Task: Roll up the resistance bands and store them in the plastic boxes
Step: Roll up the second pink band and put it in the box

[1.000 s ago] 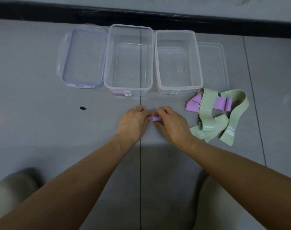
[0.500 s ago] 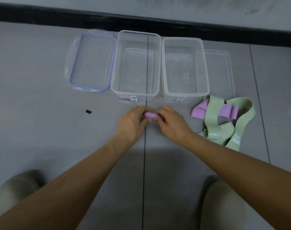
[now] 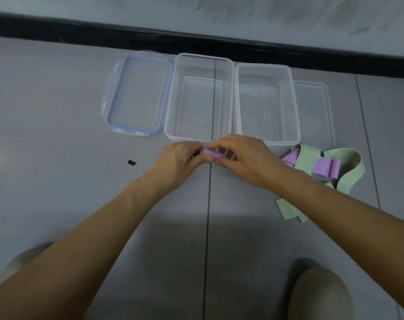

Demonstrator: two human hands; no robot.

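A small rolled purple band (image 3: 211,154) sits between my left hand (image 3: 178,161) and my right hand (image 3: 244,158), both pinching it just in front of the left clear plastic box (image 3: 171,107). That box and the right clear box (image 3: 294,107) stand side by side and look empty, apart from a pink tint at the left box's front edge. A pile of loose bands lies to the right: green bands (image 3: 309,158) tangled with another purple band (image 3: 323,168). My right forearm hides part of the pile.
A blue-rimmed lid (image 3: 136,93) lies left of the boxes, and a clear lid (image 3: 311,109) lies right of them. A small black speck (image 3: 131,162) marks the grey floor at the left. A black skirting strip runs along the wall behind. My knees show at the bottom corners.
Both hands have carried the rolled purple band forward and up, toward the left box's front edge. More of the roll shows between the fingers than before.
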